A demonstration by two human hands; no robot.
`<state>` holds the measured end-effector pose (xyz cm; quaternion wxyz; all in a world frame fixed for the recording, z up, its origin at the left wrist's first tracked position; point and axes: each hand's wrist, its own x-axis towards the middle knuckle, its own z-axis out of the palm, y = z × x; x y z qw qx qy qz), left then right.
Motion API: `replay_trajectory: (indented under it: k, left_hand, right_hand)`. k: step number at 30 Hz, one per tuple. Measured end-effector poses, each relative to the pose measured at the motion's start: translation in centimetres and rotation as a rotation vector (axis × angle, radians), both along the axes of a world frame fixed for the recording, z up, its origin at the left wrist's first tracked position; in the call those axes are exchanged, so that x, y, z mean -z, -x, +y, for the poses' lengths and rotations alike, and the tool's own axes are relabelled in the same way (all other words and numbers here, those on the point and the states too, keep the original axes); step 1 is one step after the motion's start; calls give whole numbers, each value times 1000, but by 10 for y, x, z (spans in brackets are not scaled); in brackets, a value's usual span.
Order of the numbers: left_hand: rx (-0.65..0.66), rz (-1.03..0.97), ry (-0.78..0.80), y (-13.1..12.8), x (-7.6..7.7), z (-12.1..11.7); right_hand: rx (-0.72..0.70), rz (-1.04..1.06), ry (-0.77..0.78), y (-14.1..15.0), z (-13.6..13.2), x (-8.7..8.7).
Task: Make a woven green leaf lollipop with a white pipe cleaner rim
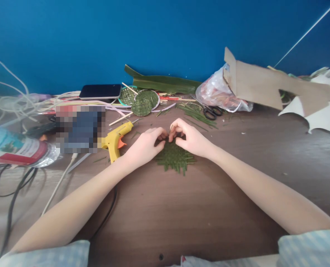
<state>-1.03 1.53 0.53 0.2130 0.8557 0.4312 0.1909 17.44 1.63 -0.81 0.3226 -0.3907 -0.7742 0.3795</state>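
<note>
A small woven mat of green leaf strips [176, 157] lies on the brown table, with loose strip ends sticking out along its near edge. My left hand [148, 145] is at the mat's far left corner, fingers curled and thumb close to them. Across from it, my right hand [191, 139] pinches at the mat's far edge, its fingertips bent down. The two hands nearly meet there and cover that part of the weave. Exactly which strips the fingertips hold is hidden. Left of my left hand lies a yellow glue gun [116, 139] with an orange trigger.
Behind the hands are round woven leaf pieces [144, 103], a phone [100, 91], long leaves [165, 83], cut strips [196, 115] and black scissors [212, 112]. A plastic bag [219, 92] and cardboard [259, 83] stand back right. Left are a bottle [17, 146] and cables [10, 207].
</note>
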Motion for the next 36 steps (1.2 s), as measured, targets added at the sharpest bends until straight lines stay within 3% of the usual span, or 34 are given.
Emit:
replay_trajectory:
  k: [5, 11, 16, 24, 29, 36]
  left_hand:
    - [8, 25, -10, 0, 0, 0]
    - [37, 37, -17, 1, -1, 0]
    - [32, 49, -28, 1, 0, 0]
    - [23, 27, 1, 1, 1, 0]
    - [-38, -8, 24, 2, 4, 0]
    - [-76, 100, -38, 2, 2, 0]
  right_hand:
    - [25, 11, 11, -1, 0, -2]
    - [194, 22, -7, -2, 0, -5]
    - [252, -121, -45, -1, 0, -6]
    - [230, -352, -114, 0, 2, -4]
    - [207, -360, -126, -1, 3, 0]
    - [184, -330, -138, -2, 5, 2]
